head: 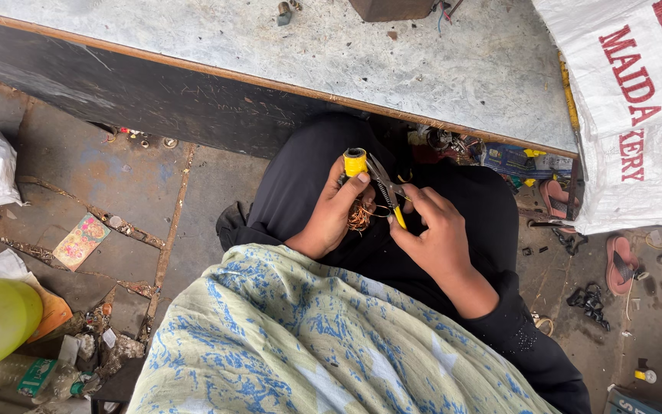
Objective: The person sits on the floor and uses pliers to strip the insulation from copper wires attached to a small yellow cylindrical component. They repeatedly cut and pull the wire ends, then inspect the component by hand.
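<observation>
Copper wire (359, 218), fine and tangled into a small reddish bundle, sits in the person's lap, pinched under the curled fingers of the left hand (331, 215). That same hand is closed around a small part with a yellow cap (355, 162), thumb and forefinger wrapped tight on it. The right hand (434, 234) is closed on the yellow handles of a pair of cutters (387, 188), whose dark jaws point up and left toward the yellow cap; whether the blades are touching wire or only near it is hard to tell from this angle.

The risks follow from how close everything lies. The cutter tips are just beside the left fingertips, so a slip of the tool could nip skin rather than wire. The wire is thin and springy, and a hard pull may snap it or let a cut end flick upward. Nothing firm supports the work, only black cloth over the knees, so a dropped piece would likely roll onto the floor (116, 176), which is littered with scraps, bits of metal and paper.

Beyond the knees the counter (423, 69), pale and scratched, runs across the top; its near edge overhangs the lap. A white woven sack (630, 115) hangs over its right corner, and sandals (622, 264) lie on the floor below it.
</observation>
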